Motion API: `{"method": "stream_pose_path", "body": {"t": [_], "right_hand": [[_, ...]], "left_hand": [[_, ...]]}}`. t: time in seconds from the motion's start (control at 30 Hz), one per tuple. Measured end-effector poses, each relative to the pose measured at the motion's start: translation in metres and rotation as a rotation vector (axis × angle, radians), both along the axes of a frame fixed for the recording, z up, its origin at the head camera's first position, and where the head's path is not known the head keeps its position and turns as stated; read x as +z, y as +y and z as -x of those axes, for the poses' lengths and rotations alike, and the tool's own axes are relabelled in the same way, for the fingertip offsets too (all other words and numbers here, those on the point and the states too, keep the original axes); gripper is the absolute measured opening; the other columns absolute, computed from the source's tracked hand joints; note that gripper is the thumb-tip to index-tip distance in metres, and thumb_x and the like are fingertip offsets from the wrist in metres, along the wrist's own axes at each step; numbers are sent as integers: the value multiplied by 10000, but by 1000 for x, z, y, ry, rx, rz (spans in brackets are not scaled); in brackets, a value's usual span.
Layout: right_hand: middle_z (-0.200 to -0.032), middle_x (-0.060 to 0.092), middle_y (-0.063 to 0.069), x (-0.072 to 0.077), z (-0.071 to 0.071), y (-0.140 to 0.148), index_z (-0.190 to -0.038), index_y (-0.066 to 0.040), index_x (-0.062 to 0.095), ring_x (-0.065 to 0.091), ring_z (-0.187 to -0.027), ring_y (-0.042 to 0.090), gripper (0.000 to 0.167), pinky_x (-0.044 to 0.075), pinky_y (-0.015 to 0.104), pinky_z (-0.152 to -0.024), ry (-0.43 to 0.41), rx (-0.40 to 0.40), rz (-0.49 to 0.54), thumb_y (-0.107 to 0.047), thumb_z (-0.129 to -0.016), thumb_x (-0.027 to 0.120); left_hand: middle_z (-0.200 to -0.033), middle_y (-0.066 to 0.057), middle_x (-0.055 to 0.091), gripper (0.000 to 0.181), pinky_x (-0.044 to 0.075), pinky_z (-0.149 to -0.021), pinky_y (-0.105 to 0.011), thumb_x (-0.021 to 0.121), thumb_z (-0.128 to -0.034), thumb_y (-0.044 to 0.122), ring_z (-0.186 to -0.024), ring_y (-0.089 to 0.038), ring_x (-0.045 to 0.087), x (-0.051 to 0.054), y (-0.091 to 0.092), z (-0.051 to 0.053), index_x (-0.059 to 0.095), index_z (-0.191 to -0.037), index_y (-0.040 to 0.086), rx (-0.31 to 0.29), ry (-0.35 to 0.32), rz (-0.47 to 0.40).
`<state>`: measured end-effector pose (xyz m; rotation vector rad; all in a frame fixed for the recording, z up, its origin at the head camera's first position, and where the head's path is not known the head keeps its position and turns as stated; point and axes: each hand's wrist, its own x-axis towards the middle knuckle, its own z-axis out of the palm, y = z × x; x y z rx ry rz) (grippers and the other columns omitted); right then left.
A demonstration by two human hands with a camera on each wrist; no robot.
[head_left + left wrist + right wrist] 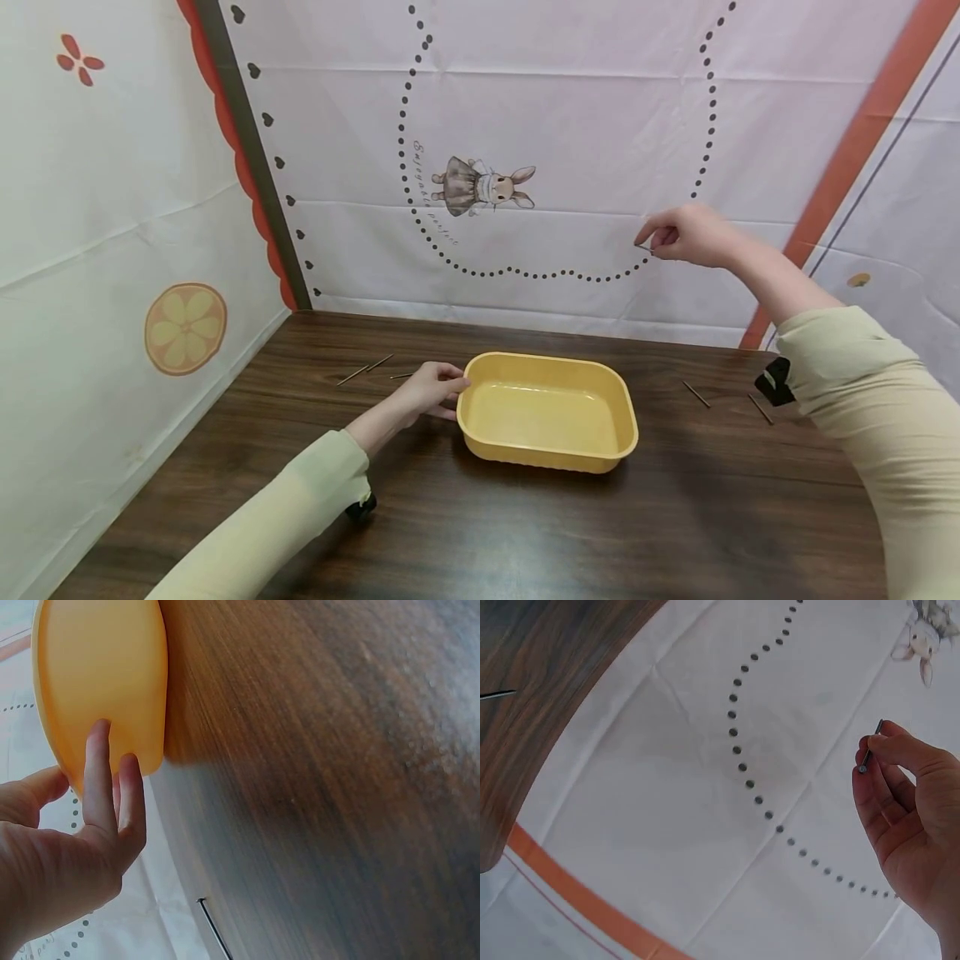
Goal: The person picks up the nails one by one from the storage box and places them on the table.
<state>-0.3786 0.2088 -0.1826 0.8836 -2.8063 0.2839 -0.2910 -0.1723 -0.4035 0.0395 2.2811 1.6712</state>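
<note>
A yellow plastic basin (547, 457) with rounded corners is near the middle of the wooden table; nothing shows inside it. My left hand (429, 390) holds its left end, thumb at the rim and fingers against the outer wall (67, 667). Raised well above the table, at the right, my right hand (693, 236) pinches a thin metal nail (871, 748) between thumb and index finger. In the right wrist view the nail's round head points down toward the palm side. Behind the left hand lies another nail (401, 376), partly hidden by it.
Two nails (352, 376) lie left of the basin, nearly touching. To its right are two more nails, one nearer (696, 394) and one farther right (761, 409). A printed cloth (570, 167) hangs behind the table, another (90, 208) along the left side.
</note>
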Motion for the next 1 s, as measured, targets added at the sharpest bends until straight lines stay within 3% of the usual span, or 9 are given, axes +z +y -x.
{"method": "stream_pose_path", "body": {"t": [0.17, 0.4, 0.8, 1.0], "right_hand": [[-780, 653, 65, -4, -1, 15, -1037, -60, 741, 515, -693, 160, 193, 410, 228, -583, -5, -53, -17, -14, -905, 608], [-685, 549, 27, -24, -1, 34, -1006, -45, 737, 401, -575, 129, 217, 329, 239, -538, -8, -97, -5, 8, -884, 565], [-616, 540, 2, -51, 6, 68, -1012, 6, 726, 403, -572, 145, 233, 324, 257, -553, -51, -169, 5, 28, -870, 543], [-656, 590, 26, -74, 7, 86, -1025, 24, 718, 428, -578, 158, 220, 335, 260, -533, -85, -198, 9, 30, -861, 571]], "left_hand": [[-1275, -261, 566, 414, 646, -721, -312, 559, -1011, 195, -1071, -310, 659, -1, 0, 0, 521, -1329, -67, -4, 1, -4], [-1272, -265, 568, 413, 647, -718, -322, 560, -1009, 193, -1067, -313, 660, -2, 1, 0, 523, -1326, -71, 1, 2, -3], [-1274, -246, 570, 417, 647, -720, -318, 563, -1010, 205, -1034, -267, 663, 1, 0, 1, 528, -1330, -61, 3, 8, 14], [-1267, -243, 575, 413, 646, -723, -318, 559, -1011, 199, -1023, -259, 668, 1, 0, 0, 528, -1329, -62, 4, 7, 17]]}}
